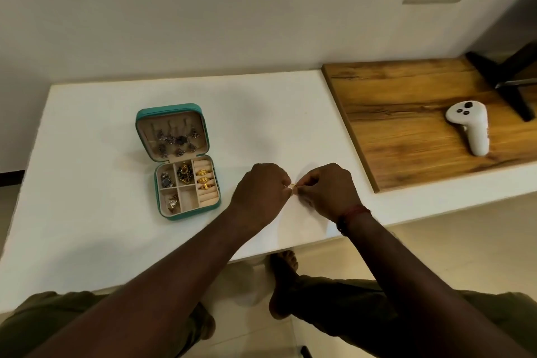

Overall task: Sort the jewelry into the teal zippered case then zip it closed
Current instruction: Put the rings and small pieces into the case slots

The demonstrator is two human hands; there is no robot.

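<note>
Sorting step: left hand (261, 189) & right hand (329, 189) both pinch a small gold metal ring (292, 186) w/ curled fingers; next, I think, carry it to the open teal zippered square case (169, 107) at 9 o'clock.

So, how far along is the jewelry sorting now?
Nearly done, it seems. Done: dark pieces sit in the lid, three gold rings sit in the ring rolls, and three compartments hold jewelry. In hand: the left hand and right hand pinch one small ring beside the teal case. Left: place that ring, then zip the case, which lies open. I see no other loose jewelry on the table.
</note>
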